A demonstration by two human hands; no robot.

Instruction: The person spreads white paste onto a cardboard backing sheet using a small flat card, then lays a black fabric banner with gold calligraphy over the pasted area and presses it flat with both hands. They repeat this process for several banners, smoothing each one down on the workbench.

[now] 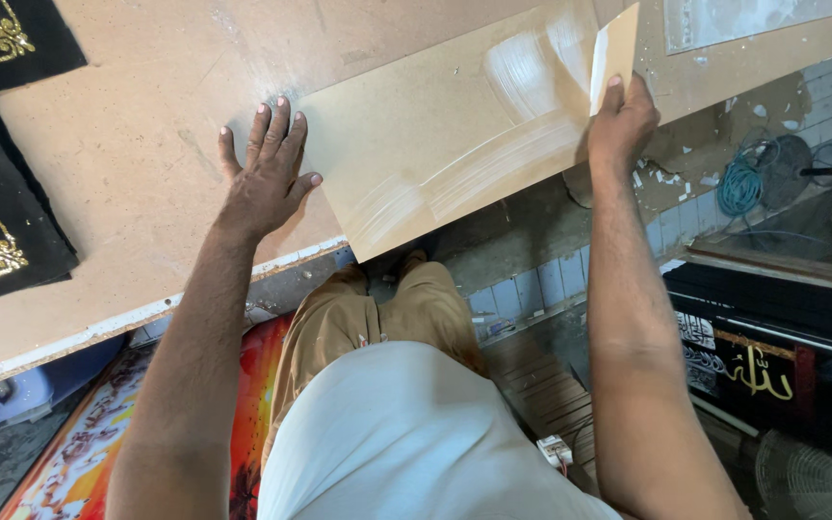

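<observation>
Landmark: brown board lying on the worktable, its near corner overhanging the table edge. Far left of the board, two black cloth panels with gold embroidery rest on the tabletop. Just left of the board, left hand lies flat, fingers spread, fingertips at the board's left corner; it grips nothing. Board face shows pale wet-looking streaks, probably glue. At the board's right end, right hand pinches a small stiff card, held upright as a spreader. Risk, as judged: the overhanging board could pivot or slide if the card presses hard, since only the left fingertips brace it; uneven streaks may dry patchy. Tabletop is worn, scuffed and flecked white. Below the board: tiled floor, a coiled teal cable to the right, a fan at lower right.
</observation>
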